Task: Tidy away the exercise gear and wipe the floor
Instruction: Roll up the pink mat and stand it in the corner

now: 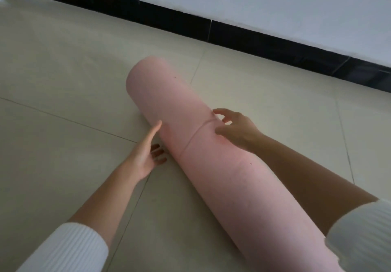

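Observation:
A pink exercise mat (190, 115), rolled into a thick cylinder, lies on the pale tiled floor and runs from the middle of the view to the lower right edge. A thin band or crease crosses the roll near its middle. My left hand (148, 151) is at the roll's left side, palm up, with straight fingers low against its base and the thumb touching the side. My right hand (234, 129) hovers over the top right of the roll with fingers spread and loosely bent, fingertips at the surface near the crease.
Beige floor tiles (63, 81) spread to the left and beyond the roll. A black skirting board (232, 34) runs diagonally under a white wall (275, 3) at the back. White ribbed sleeves cover both forearms near the bottom corners.

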`<state>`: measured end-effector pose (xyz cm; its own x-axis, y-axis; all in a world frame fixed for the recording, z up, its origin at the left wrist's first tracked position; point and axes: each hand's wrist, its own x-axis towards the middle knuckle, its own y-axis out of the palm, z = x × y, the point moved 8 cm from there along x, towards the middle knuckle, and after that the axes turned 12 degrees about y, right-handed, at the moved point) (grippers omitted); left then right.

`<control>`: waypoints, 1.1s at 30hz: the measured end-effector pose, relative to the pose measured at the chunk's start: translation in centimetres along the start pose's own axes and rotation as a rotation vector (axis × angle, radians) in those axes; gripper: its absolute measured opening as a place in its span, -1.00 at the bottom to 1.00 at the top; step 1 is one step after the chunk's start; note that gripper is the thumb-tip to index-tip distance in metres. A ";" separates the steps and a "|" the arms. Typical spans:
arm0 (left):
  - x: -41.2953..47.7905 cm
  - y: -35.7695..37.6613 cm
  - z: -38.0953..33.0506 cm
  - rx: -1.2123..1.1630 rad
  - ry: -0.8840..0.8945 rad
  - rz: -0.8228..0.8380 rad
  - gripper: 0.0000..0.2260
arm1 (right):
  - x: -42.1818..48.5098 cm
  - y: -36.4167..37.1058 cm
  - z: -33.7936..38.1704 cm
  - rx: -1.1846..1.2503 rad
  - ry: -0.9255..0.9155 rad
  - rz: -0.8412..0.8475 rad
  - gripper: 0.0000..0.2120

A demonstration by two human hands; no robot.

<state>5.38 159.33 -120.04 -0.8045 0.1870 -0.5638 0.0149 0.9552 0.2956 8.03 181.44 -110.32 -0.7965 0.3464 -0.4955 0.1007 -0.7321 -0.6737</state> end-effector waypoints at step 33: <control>-28.6 37.0 -25.9 0.393 0.511 0.540 -0.15 | -24.9 -38.2 -1.6 0.638 -0.047 -0.041 -0.24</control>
<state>13.57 183.44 -73.03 -0.7957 0.6052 0.0243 0.6050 0.7921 0.0810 24.93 201.74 -73.11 -0.8187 0.3663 -0.4422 -0.2936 -0.9289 -0.2259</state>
